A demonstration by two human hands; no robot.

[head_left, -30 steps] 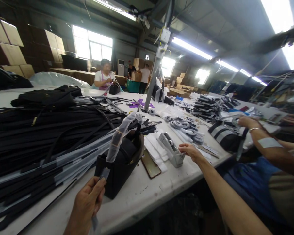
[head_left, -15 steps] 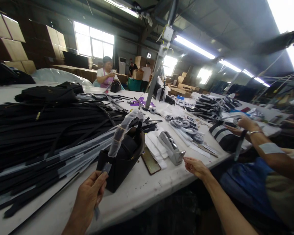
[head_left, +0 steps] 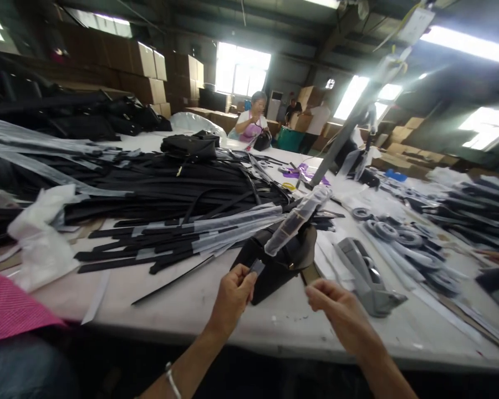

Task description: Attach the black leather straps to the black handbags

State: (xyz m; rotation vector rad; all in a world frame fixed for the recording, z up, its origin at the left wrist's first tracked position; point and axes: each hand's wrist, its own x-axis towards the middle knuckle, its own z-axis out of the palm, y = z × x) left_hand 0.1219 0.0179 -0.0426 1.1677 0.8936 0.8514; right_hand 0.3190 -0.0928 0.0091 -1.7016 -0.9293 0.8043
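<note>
My left hand (head_left: 235,293) is closed on the end of a dark strap (head_left: 256,267), which has a greyish film around it. The strap belongs to a black handbag (head_left: 260,252) that stands on the table right behind my fingers. Clear plastic wrapping (head_left: 297,219) covers the upper part of the strap above the bag. My right hand (head_left: 336,305) is just right of the bag, thumb and fingers pinched together; whatever is between them is too small to make out. Beside it stands a grey tape dispenser (head_left: 363,274), not touched by the hand.
Black straps (head_left: 183,188), some in clear film, lie in a big pile at the left. White sheets (head_left: 332,255) lie behind the dispenser, with tape rolls (head_left: 399,238) farther right. A metal post (head_left: 341,138) rises from the table (head_left: 283,332). A person (head_left: 251,122) works across it.
My right hand has left the dispenser's front end and come left towards the bag and my left hand. The view has swung left. My left hand still grips the strap end.
</note>
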